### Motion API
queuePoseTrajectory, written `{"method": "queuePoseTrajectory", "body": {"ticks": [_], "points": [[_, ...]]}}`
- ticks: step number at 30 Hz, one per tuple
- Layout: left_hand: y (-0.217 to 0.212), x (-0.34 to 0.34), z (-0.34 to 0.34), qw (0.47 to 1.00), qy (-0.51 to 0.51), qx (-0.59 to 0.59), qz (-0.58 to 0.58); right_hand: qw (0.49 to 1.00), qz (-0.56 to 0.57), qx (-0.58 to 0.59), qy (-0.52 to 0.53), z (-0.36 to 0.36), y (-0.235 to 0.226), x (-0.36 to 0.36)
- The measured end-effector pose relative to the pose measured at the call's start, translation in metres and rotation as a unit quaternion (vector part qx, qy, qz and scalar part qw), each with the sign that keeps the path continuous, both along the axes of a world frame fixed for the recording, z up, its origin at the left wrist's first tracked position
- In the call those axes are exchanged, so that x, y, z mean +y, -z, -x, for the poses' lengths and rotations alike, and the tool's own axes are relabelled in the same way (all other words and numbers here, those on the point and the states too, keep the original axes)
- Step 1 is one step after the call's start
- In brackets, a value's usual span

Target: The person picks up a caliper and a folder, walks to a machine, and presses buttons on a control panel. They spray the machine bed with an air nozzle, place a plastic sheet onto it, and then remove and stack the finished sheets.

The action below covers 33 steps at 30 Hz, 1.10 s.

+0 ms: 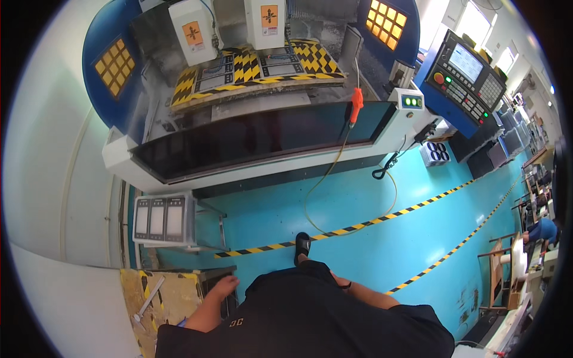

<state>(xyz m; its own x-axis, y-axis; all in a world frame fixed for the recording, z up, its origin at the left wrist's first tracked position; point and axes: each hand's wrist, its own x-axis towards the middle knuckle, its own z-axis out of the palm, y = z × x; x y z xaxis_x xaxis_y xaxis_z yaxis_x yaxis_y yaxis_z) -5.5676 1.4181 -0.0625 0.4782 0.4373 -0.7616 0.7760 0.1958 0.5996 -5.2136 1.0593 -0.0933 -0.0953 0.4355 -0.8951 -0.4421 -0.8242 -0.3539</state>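
My left hand (225, 287) hangs beside my body near the corner of a worn yellow work table (182, 290). Its fingers are loosely bent and apart, and nothing shows in them. A caliper (149, 298) lies on that table. By my right thigh is my right hand (340, 280), its fingers loosely stretched and partly hidden against dark clothing; I see nothing held. Ahead stands a large blue and white CNC machine (394, 128). Black-framed panels (230, 67) lie on its striped bed under two white spindle heads (264, 24). An orange air gun (356, 107) hangs at its front edge.
A tray of black-framed panels (158, 219) sits on a metal stand at left. The air gun's yellow hose (307, 203) loops over the blue floor, across striped tape (334, 232). A control panel (462, 80) stands at right. Another person (542, 230) is at the far right.
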Motion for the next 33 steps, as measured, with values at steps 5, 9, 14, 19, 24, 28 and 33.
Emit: {"method": "queuePoseTrajectory", "body": {"ticks": [5,9,14,19,24,28,33], "points": [[0.04,-0.009,-0.015,0.99,0.043,-0.064,0.121,0.991,-0.011,-0.07,0.117,-0.164,-0.1,0.131],[0.046,0.001,-0.052,0.997,-0.005,-0.019,0.079,0.806,-0.174,-0.559,0.093,-0.324,-0.192,0.248],[0.027,0.017,-0.094,0.993,-0.113,0.011,0.021,0.632,-0.148,-0.758,0.066,-0.401,-0.273,0.31],[0.016,0.022,-0.094,0.993,0.007,0.035,-0.108,0.617,-0.483,-0.602,0.154,-0.357,-0.326,0.321],[0.012,0.033,-0.103,0.993,-0.084,0.064,-0.06,0.662,-0.31,-0.602,-0.322,-0.274,-0.264,0.314],[0.007,0.037,-0.109,0.99,-0.122,0.041,-0.06,0.693,0.053,-0.35,-0.629,-0.234,-0.138,0.265],[-0.01,0.057,-0.102,0.957,-0.27,0.027,0.1,0.752,0.087,-0.387,-0.526,-0.255,-0.136,0.225]]}}
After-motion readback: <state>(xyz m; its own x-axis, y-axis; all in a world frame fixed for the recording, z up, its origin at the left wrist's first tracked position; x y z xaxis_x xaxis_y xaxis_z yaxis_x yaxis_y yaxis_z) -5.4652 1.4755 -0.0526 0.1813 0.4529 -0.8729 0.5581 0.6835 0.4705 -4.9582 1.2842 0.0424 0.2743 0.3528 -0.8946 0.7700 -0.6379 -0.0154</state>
